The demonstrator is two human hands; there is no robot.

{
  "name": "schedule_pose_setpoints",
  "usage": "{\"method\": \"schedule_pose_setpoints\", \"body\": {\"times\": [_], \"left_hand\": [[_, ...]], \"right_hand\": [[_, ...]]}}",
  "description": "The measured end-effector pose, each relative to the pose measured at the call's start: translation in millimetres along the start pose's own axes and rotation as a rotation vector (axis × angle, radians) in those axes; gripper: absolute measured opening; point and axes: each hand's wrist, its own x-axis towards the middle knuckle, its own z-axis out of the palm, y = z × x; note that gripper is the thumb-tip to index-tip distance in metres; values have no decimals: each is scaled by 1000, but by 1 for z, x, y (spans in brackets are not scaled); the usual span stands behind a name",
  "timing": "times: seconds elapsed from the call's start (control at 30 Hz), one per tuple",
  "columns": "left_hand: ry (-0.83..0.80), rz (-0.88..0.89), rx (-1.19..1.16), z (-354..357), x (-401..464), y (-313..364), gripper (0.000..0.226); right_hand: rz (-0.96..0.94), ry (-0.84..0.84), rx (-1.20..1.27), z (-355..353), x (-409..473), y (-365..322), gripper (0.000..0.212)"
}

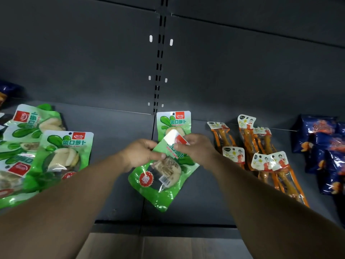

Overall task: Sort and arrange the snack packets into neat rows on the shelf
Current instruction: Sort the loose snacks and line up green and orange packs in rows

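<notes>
**Now: both hands on one green packet, mid-shelf**

Held green packet (162, 176): glossy plastic pouch, flat and roughly rectangular, crinkled, with a clear window showing pale sliced contents, a red round sticker and a barcode label. It hangs tilted over the dark grey shelf (119, 128), top end towards the back panel.

Left hand (139, 153): fingers curled, thumb and fingertips pinching the packet's upper left edge. Right hand (194, 146): fingers curled over the upper right corner, covering part of the red logo. Most of the packet lies below and between the two hands.

Second green packet (173, 124) lies flat just behind the hands, against the back panel, its lower part hidden by them. Loose pile of green packets (46, 146) at left, overlapping, shiny.

At right, long narrow clear sleeves with orange edges and white header cards (261, 146), several overlapping. Further right, crumpled dark blue foil bags (321, 146).

Shelf surface matte metal, with a slotted upright (160, 62) in the back panel.
</notes>
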Motion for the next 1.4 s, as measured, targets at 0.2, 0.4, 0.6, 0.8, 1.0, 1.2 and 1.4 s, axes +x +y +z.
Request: {"method": "schedule_pose_setpoints", "body": {"times": [0.2,0.4,0.6,0.8,1.0,1.2,1.4], "left_hand": [[224,-165,-451,32,15,-13,5],[394,-243,-458,53,30,-14,7],[430,-114,-47,58,25,-8,23],[451,-64,-25,56,37,-6,23],[465,-73,-265,58,40,-3,19],[464,-141,-539,49,46,-10,37],[385,-141,-696,45,47,-4,26]], "right_hand": [[350,285,248,10,3,31,61],[314,122,91,12,0,32,46],[316,119,-82,14,1,47,41],[254,146,-250,19,4,51,43],[157,106,-237,8,6,43,47],[129,67,-123,9,6,36,31],[87,81,-201,16,4,42,32]]}}
